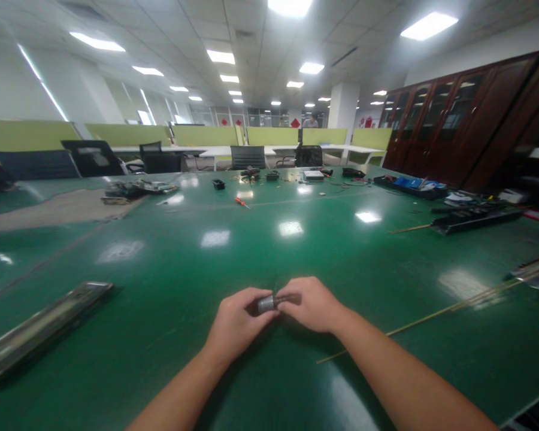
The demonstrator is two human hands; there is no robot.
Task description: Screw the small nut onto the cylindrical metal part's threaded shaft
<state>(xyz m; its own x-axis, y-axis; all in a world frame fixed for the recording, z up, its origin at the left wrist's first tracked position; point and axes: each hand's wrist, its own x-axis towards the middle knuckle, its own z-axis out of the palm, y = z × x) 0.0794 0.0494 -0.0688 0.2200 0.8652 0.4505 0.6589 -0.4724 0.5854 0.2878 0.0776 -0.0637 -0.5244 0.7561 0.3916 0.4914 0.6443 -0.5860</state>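
My left hand (234,323) grips a small grey metal cylinder (266,304) between thumb and fingers, a little above the green table (170,335). At the cylinder's right end, a thin dark brown shaft-like piece (289,298) is pinched in my right hand (313,304). The two hands are close together, and the pieces lie end to end. Whether they are joined or only touching, I cannot tell. Below my right forearm a long thin brass-coloured rod (413,326) runs across the tabletop.
A long metal-edged bar (40,332) lies at left. Farther off are a red screwdriver (240,202), a small black box (218,184), a black tray with blue items (408,187) and a black trough-like part (476,218). Office chairs (247,157) stand behind the table.
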